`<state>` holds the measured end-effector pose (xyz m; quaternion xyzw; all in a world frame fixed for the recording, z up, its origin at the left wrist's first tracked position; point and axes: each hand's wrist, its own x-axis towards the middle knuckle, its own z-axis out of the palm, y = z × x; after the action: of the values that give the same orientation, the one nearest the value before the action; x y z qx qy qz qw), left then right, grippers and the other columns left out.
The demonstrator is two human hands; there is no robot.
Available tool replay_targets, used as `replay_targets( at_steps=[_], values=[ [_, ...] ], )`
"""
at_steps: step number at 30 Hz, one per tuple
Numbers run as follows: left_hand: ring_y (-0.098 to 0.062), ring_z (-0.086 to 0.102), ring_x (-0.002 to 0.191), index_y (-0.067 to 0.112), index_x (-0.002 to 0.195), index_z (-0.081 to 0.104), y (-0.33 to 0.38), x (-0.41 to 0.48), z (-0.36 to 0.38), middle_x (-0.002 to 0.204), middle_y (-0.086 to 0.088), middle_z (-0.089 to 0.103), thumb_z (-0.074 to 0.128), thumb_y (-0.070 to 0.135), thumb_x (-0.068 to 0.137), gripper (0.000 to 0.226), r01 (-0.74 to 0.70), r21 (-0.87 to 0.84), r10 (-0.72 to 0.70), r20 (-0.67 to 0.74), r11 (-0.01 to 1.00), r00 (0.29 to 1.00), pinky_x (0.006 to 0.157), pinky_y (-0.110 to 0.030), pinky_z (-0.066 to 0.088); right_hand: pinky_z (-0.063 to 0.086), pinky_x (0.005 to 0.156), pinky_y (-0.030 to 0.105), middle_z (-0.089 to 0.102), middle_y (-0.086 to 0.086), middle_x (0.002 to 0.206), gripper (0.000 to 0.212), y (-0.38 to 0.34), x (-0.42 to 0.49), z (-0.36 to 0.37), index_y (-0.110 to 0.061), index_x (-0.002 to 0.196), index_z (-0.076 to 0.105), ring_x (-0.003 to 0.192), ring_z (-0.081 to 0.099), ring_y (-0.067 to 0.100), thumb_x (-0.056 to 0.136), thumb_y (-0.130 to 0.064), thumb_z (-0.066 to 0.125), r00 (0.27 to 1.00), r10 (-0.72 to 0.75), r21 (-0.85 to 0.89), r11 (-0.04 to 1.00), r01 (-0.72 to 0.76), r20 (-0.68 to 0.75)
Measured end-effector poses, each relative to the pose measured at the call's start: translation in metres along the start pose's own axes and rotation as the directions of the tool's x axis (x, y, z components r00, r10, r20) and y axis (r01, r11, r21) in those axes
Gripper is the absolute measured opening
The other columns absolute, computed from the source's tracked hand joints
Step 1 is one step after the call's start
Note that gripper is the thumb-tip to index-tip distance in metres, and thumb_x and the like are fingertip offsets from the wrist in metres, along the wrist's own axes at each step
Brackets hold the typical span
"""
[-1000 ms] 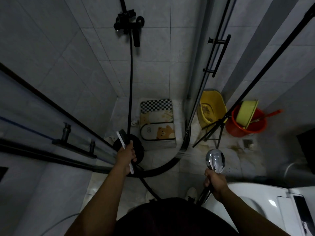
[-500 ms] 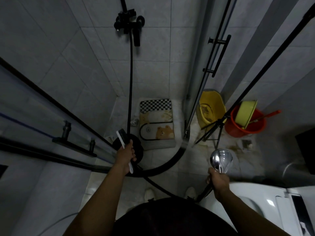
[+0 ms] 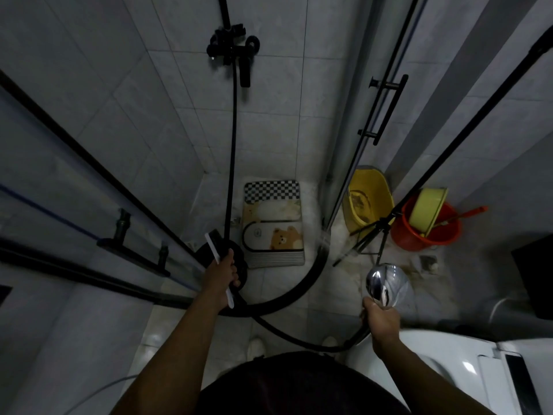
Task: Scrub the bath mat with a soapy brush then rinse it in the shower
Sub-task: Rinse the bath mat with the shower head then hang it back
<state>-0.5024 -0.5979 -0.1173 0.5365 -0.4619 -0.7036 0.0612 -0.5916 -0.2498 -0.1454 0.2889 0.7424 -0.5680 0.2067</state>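
Note:
The bath mat [image 3: 273,224], with a checkered top band and a bear picture, lies flat on the shower floor with white foam around it. My left hand [image 3: 223,272] grips a white-handled brush [image 3: 213,241] with dark bristles, raised near the mat's lower left corner. My right hand [image 3: 383,320] holds the chrome shower head [image 3: 386,284] by its handle, outside the shower's curved black threshold. A black hose [image 3: 232,151] runs from the wall tap [image 3: 233,50] down and round to the shower head. Faint spray shows near the door's lower end.
Glass shower doors with black handles [image 3: 387,109] stand open on both sides. A yellow bucket [image 3: 369,197], a red bucket [image 3: 428,227] holding a yellow basin, and a black tripod [image 3: 372,239] stand right of the shower. A white toilet [image 3: 466,369] is at lower right.
My right hand has carried the shower head slightly to the right and turned it. My left hand and the brush have stayed almost still. The mat has not moved.

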Motion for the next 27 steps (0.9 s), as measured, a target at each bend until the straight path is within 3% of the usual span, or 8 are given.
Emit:
replay_targets(
  at_steps=[11, 16, 22, 27],
  values=[
    [-0.012, 0.037, 0.046, 0.018, 0.075, 0.050, -0.002, 0.008, -0.005, 0.058, 0.002, 0.041, 0.066, 0.045, 0.097, 0.039, -0.016, 0.023, 0.016, -0.015, 1.000, 1.000, 0.041, -0.023, 0.033, 0.044, 0.067, 0.039, 0.059, 0.017, 0.065, 0.027, -0.007, -0.006, 0.015, -0.006, 0.066, 0.064, 0.063, 0.055, 0.026, 0.093, -0.007, 0.066, 0.997, -0.043, -0.035, 0.998, 0.045, 0.066],
    [-0.012, 0.036, 0.046, 0.018, 0.074, 0.049, -0.004, 0.007, -0.005, 0.051, 0.005, 0.042, 0.066, 0.044, 0.098, 0.040, -0.032, 0.017, 0.032, -0.007, 0.999, 0.999, 0.045, -0.024, 0.032, 0.046, 0.067, 0.043, 0.059, 0.015, 0.056, 0.039, -0.008, -0.005, 0.025, -0.013, 0.051, 0.061, 0.061, 0.056, 0.028, 0.088, -0.007, 0.068, 0.996, -0.064, -0.083, 0.994, 0.070, 0.069],
    [-0.013, 0.038, 0.046, 0.019, 0.072, 0.050, 0.001, -0.001, 0.004, 0.049, 0.003, 0.044, 0.067, 0.043, 0.098, 0.039, -0.010, 0.021, 0.010, -0.005, 1.000, 1.000, 0.040, -0.023, 0.034, 0.044, 0.064, 0.035, 0.060, 0.012, 0.056, 0.035, -0.009, -0.009, 0.030, -0.008, 0.057, 0.062, 0.059, 0.056, 0.025, 0.092, -0.007, 0.067, 0.990, -0.109, -0.110, 0.987, 0.118, 0.090],
    [-0.012, 0.037, 0.046, 0.019, 0.073, 0.051, 0.001, -0.003, 0.007, 0.048, 0.004, 0.043, 0.066, 0.042, 0.099, 0.037, 0.004, 0.023, -0.004, 0.007, 1.000, 1.000, 0.039, -0.022, 0.033, 0.046, 0.068, 0.039, 0.059, 0.010, 0.054, 0.043, -0.013, -0.008, 0.032, -0.015, 0.049, 0.060, 0.057, 0.056, 0.024, 0.091, -0.009, 0.066, 0.979, -0.140, -0.151, 0.975, 0.163, 0.151]
  ],
)
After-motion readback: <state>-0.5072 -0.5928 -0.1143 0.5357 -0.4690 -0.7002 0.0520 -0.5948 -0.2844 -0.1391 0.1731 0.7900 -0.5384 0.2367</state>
